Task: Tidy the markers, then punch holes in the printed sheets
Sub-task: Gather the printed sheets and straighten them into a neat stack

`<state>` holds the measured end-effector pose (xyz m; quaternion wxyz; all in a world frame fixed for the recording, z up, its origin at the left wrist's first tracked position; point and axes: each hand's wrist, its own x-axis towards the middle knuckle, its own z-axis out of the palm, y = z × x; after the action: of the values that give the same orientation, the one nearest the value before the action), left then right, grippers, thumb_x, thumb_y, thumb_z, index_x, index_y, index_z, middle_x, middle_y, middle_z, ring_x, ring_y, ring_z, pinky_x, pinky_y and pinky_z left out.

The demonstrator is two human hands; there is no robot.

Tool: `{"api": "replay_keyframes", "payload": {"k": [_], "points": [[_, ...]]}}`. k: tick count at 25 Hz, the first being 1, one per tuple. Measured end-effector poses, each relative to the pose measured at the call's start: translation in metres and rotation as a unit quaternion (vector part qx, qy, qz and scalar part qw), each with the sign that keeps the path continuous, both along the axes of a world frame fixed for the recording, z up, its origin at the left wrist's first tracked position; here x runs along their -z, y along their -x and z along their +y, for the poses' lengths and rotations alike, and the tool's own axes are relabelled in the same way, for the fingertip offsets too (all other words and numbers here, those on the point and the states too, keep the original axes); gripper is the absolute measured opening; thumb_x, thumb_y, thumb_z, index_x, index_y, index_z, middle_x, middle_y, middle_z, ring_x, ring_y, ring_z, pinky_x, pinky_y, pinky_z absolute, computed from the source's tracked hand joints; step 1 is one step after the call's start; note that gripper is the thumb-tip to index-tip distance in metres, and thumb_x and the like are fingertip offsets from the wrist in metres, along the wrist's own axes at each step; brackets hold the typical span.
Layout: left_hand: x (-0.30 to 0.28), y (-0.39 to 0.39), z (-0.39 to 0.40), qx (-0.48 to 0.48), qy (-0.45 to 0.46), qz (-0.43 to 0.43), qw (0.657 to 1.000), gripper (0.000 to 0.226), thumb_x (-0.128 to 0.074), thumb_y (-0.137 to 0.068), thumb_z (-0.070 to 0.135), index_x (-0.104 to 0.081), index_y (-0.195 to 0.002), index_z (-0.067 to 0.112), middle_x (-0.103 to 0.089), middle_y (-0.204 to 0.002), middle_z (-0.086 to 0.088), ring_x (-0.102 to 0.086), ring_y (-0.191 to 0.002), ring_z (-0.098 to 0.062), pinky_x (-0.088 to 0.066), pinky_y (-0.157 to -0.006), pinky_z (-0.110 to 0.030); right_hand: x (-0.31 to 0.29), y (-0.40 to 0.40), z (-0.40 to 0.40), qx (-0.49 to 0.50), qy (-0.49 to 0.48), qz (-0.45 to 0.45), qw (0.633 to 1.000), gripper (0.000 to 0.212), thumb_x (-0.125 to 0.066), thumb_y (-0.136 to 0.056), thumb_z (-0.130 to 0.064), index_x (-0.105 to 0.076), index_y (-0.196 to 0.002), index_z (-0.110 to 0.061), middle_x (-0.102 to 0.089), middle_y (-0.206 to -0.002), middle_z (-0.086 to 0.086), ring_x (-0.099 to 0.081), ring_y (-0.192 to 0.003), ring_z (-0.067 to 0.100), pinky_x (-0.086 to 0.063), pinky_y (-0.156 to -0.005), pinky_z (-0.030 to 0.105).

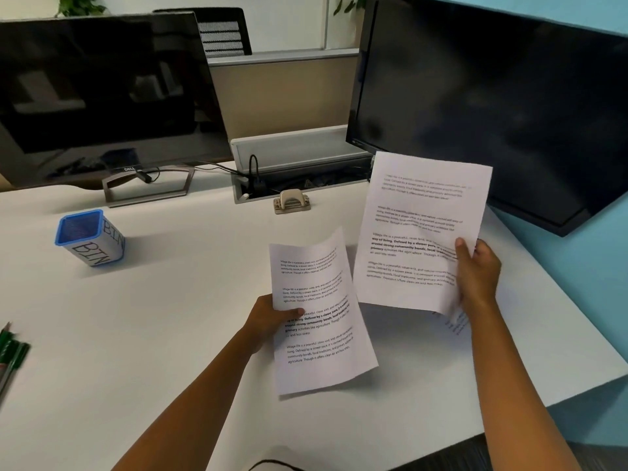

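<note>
1. While both hands are up over the table (170,317), each one has paper: my left hand (272,319) pinches one printed sheet (319,321) at its left edge, thumb on top, sheet lifted and curling.
2. My right hand (477,277) grips a second printed sheet (418,229) at its right edge, thumb on the face; more paper edges show under that hand, count unclear.
3. Hole punch (292,200) sits far centre on the table, just in front of the cable tray (299,154), well apart from both sheets.
4. Blue mesh cup labelled BIN (89,237) stands far left.
5. Green markers (10,351) lie at the near left edge, partly cut off.
6. Two dark monitors, left (102,96) and right (492,113), stand at the far side.
</note>
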<state>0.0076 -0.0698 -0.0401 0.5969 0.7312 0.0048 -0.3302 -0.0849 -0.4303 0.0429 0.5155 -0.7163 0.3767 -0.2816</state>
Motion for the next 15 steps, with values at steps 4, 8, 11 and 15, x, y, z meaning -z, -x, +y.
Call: {"api": "replay_keyframes", "payload": {"k": [4,8,11,15], "points": [[-0.002,0.000,0.000,-0.002,0.000,0.002,1.000,0.043,-0.085,-0.076,0.014,-0.070,-0.116,0.008,-0.075,-0.112,-0.009,-0.073,-0.100,-0.031,-0.057,-0.093,-0.051,0.017,-0.001,0.036,-0.041,-0.130,-0.062,0.989,0.016,-0.061,-0.095,-0.035,-0.070,-0.101,-0.024,-0.074,-0.102,-0.004,-0.071,-0.085,0.007,-0.056,-0.069,0.024],[-0.001,0.001,0.000,-0.009,0.002,0.004,1.000,0.031,-0.079,-0.083,0.023,-0.071,-0.111,0.013,-0.076,-0.109,-0.010,-0.076,-0.090,-0.026,-0.058,-0.089,-0.050,0.041,-0.004,0.074,-0.133,-0.123,-0.024,0.983,0.013,-0.063,-0.094,-0.030,-0.070,-0.104,-0.024,-0.076,-0.096,-0.009,-0.072,-0.084,0.001,-0.053,-0.063,0.011],[-0.005,0.003,-0.004,-0.015,0.045,0.002,0.999,0.047,-0.046,-0.097,0.057,-0.068,-0.118,0.021,-0.076,-0.111,-0.006,-0.075,-0.093,-0.026,-0.059,-0.087,-0.046,0.065,-0.003,0.095,-0.178,-0.057,0.038,0.982,0.015,-0.061,-0.096,-0.025,-0.067,-0.108,-0.018,-0.074,-0.100,-0.005,-0.071,-0.090,0.009,-0.056,-0.067,0.016],[-0.004,0.002,-0.009,-0.039,0.051,0.000,0.998,0.052,-0.051,-0.086,0.068,-0.068,-0.116,0.029,-0.077,-0.108,0.006,-0.075,-0.092,-0.019,-0.061,-0.082,-0.038,0.083,-0.001,0.107,-0.233,0.032,0.094,0.967,0.017,-0.064,-0.094,-0.028,-0.065,-0.104,-0.014,-0.072,-0.101,-0.003,-0.067,-0.084,-0.002,-0.051,-0.067,0.008]]}}
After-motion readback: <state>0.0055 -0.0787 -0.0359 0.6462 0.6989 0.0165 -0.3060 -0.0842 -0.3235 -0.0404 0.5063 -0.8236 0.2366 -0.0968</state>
